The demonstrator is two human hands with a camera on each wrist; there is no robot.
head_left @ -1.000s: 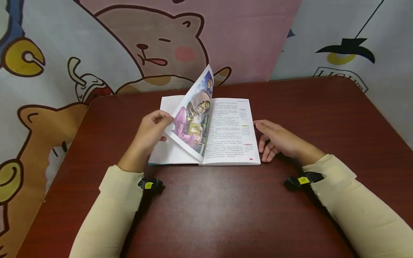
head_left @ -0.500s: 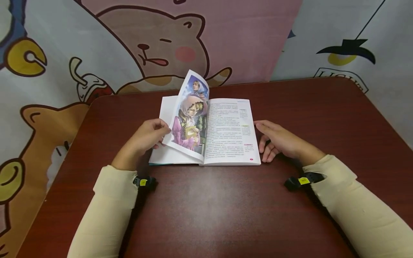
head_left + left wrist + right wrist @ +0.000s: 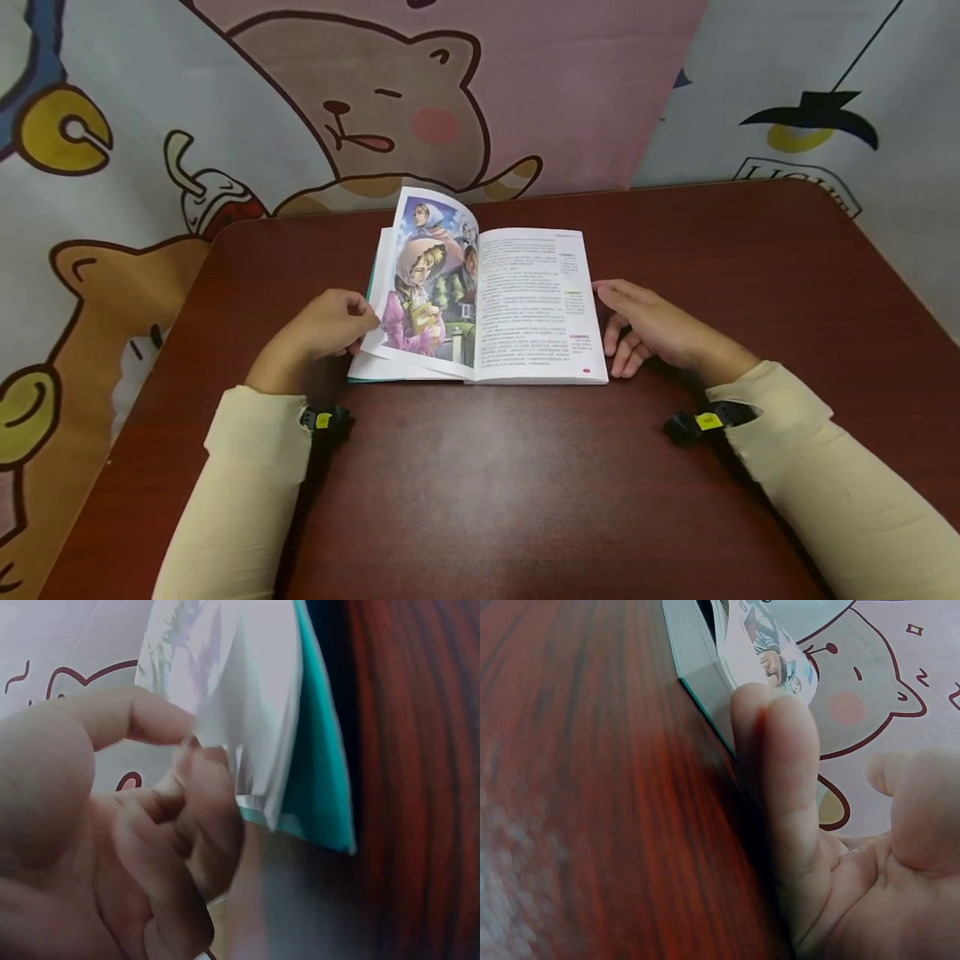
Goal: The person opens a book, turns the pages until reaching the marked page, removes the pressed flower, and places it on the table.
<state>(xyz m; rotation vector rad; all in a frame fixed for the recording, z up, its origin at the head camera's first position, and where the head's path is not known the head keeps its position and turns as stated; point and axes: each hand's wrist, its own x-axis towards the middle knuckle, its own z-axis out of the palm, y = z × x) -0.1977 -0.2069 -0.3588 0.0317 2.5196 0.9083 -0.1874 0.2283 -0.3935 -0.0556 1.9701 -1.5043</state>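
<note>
An open book [image 3: 525, 308] lies on the table, its right page covered in printed text. My left hand [image 3: 322, 327] pinches the outer edge of an illustrated page [image 3: 427, 283] between thumb and forefinger. That page shows bonneted figures and curves over the left side, its top still raised. In the left wrist view the teal cover [image 3: 322, 757] shows beneath the white pages. My right hand [image 3: 651, 327] rests on the table beside the book's right edge, fingers relaxed, holding nothing. In the right wrist view its fingers [image 3: 791, 765] lie close to the book's edge.
The dark red-brown wooden table [image 3: 480, 483] extends around the book. Behind it hangs a cloth backdrop [image 3: 585, 92] printed with cartoon bears. A black wrist camera [image 3: 330, 421] sits at the left cuff, another wrist camera [image 3: 701, 422] at the right.
My left hand has moved left and down with the illustrated page, which has swung from nearly upright toward the left side. The right hand has stayed in place.
</note>
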